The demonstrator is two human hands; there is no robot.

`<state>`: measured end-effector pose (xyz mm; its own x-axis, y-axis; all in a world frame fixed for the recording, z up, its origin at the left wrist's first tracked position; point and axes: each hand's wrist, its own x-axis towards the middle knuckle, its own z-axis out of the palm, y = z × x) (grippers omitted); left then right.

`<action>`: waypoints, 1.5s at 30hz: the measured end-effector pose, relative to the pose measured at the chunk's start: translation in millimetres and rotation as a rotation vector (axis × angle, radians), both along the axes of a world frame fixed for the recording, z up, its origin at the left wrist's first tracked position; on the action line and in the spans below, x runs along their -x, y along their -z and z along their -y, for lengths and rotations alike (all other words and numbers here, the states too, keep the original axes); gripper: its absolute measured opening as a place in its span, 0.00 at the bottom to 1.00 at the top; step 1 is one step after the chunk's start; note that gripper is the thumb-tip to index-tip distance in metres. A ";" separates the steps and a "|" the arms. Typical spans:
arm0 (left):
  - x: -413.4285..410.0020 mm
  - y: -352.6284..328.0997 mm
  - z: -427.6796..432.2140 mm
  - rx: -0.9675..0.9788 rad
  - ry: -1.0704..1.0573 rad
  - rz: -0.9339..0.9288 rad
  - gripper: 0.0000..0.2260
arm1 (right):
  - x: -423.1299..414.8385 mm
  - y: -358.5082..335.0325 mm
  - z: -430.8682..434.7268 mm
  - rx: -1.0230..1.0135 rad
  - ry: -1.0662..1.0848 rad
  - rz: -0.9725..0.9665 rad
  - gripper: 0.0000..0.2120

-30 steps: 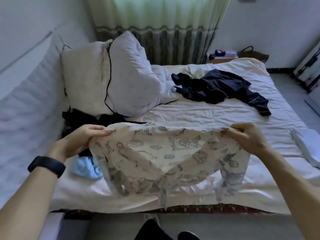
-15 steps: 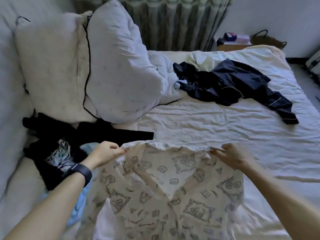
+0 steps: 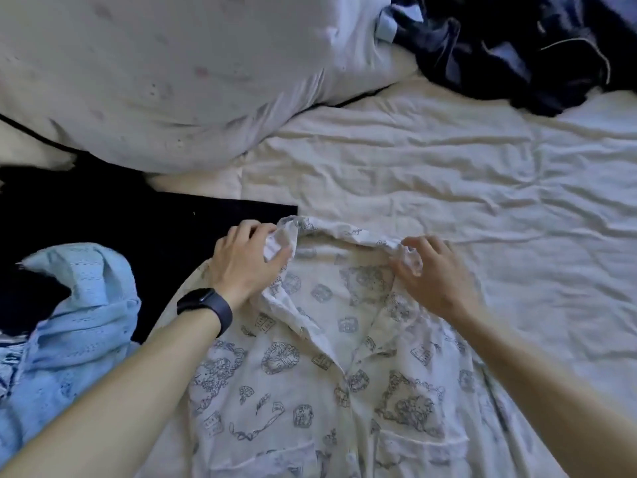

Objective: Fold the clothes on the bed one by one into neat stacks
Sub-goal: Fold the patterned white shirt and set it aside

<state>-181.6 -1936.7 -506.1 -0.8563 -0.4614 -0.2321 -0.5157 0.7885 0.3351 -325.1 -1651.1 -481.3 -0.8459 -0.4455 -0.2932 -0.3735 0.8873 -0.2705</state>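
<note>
A cream shirt with grey printed patterns [image 3: 310,384] lies front side up on the white bedsheet [image 3: 482,188], collar away from me. My left hand [image 3: 246,260], with a black watch on its wrist, pinches the left end of the collar. At the right end of the collar, my right hand [image 3: 431,274] grips the fabric with curled fingers. Both shoulders of the shirt rest on the bed.
A light blue knitted garment [image 3: 76,326] lies at the left on a black garment [image 3: 144,229]. A big white pillow [image 3: 179,74] sits at the top left. A dark navy garment [image 3: 517,46] is bunched at the top right.
The shirt has gone from held up in the air to laid flat on the bed. Both hands moved in from the shoulders to the collar ends, and my head has leaned closer.
</note>
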 end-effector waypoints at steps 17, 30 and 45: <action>23.3 -17.5 -1.7 -0.237 -0.070 0.081 0.29 | 64.0 -0.2 23.8 0.170 0.059 0.355 0.27; -7.8 -32.8 -61.7 0.044 -0.150 0.539 0.18 | -22.6 11.0 11.1 -0.161 0.115 0.314 0.18; -11.9 -20.4 -114.8 -0.090 -0.034 0.139 0.17 | -78.4 -25.3 -40.0 0.531 0.512 0.418 0.06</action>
